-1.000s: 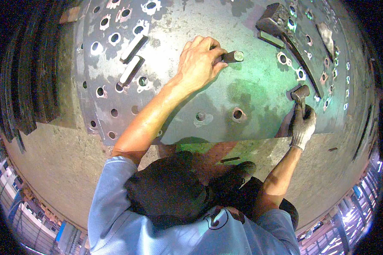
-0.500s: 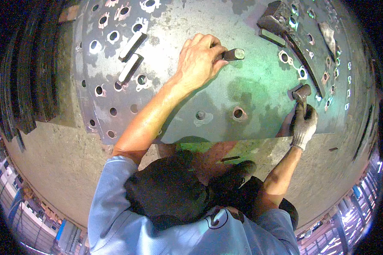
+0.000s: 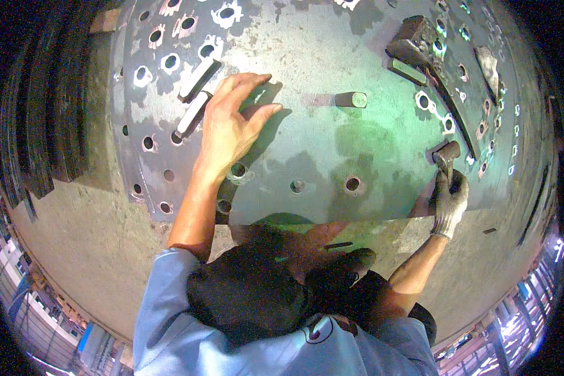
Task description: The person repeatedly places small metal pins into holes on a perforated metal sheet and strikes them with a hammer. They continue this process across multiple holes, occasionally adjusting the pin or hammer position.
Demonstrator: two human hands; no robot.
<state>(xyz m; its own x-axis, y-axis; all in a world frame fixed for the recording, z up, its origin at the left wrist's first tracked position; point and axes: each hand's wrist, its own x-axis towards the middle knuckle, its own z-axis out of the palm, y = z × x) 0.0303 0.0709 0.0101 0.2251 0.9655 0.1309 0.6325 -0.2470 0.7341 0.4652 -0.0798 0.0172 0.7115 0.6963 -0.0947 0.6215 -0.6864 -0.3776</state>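
Observation:
My left hand is bare and open above the large steel plate, thumb and fingers apart, with nothing between them. To its right, apart from it, a short metal block with a pale end face rests on the plate; I cannot tell if it stands or lies. Close by my left hand on the other side are two slim metal bars, one pale-topped bar and another bar, side by side. My right hand, in a light knitted glove, is closed round a hammer's handle; the hammer head is over the plate's right side.
Chalk-marked holes dot the plate. At the far right are a dark heavy block, a smaller bar, a long dark strip and a crumpled pale piece. Dark stacked beams stand on the left floor.
My left hand has let go of the short metal block and moved left toward the slim bars. The block stays on the plate. My right hand still holds the hammer, nearly unmoved.

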